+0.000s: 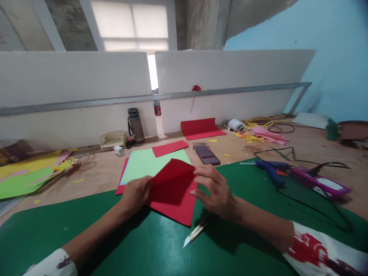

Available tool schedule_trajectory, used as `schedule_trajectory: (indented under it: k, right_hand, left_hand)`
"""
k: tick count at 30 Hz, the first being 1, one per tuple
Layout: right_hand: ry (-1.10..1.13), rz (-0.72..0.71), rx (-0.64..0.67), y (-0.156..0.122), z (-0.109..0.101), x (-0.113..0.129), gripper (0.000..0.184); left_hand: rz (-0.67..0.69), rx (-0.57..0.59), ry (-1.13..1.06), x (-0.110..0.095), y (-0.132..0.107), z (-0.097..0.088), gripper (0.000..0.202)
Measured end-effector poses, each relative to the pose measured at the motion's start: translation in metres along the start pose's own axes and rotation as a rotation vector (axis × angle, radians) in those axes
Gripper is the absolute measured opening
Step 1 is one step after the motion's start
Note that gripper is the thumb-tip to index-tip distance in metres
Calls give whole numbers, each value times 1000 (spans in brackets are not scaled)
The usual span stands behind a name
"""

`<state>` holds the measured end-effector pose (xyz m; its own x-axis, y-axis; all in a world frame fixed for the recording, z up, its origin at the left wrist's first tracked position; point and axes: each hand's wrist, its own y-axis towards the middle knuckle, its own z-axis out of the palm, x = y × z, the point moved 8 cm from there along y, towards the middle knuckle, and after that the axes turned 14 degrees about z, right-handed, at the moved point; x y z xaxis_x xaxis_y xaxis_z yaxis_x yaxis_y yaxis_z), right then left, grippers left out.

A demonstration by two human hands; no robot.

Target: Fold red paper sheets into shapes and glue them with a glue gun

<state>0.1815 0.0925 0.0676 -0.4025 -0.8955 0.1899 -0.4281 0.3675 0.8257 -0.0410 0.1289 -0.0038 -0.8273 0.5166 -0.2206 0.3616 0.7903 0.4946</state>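
A red sheet of paper (174,191) is tilted up above the green mat (138,245), bent with its upper part lifted. My left hand (137,195) grips its left edge, thumb on top and the other fingers curled behind. At the right edge, my right hand (215,191) has its fingers apart and curved; the fingertips are close to or touching the paper, and I cannot tell which. Below the right hand a craft knife (198,230) lies on the mat, its blade toward me. Behind the held sheet lie light green paper (143,165) and a red strip (170,148).
A phone (206,154) rests beyond my right hand. To the right are a blue glue gun (271,170) and a purple power strip (319,182) with black cables. Farther back stand a bottle (135,125) and folded red paper (201,128). Coloured sheets (31,172) lie left.
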Motion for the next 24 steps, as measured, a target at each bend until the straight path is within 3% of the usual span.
schedule_trajectory:
  k: [2, 6, 9, 12, 15, 19, 21, 24]
  right_hand:
    - [83, -30, 139, -5, 5, 12, 23]
    - [27, -51, 639, -36, 37, 31, 21]
    - [-87, -39, 794, -54, 44, 24, 12]
    - [-178, 13, 757, -59, 35, -3, 14]
    - [-288, 120, 747, -62, 21, -46, 12]
    - [-617, 281, 779, -61, 3, -98, 14]
    - [-738, 334, 657, -46, -6, -103, 14]
    - [-616, 234, 376, -14, -8, -68, 50]
  left_hand:
    - [-96, -36, -45, 8, 1, -6, 33]
    - [-239, -90, -159, 16, 2, -10, 31]
    - [-311, -103, -244, 20, -1, -5, 30]
    - [-372, -122, -327, 23, -5, -2, 31]
    - [-426, -132, -405, 22, -14, -4, 32]
    - [-482, -112, -479, 13, -33, -11, 36]
    - [-498, -114, -487, 7, -43, -15, 37]
    - [-473, -146, -451, -3, -50, -23, 32]
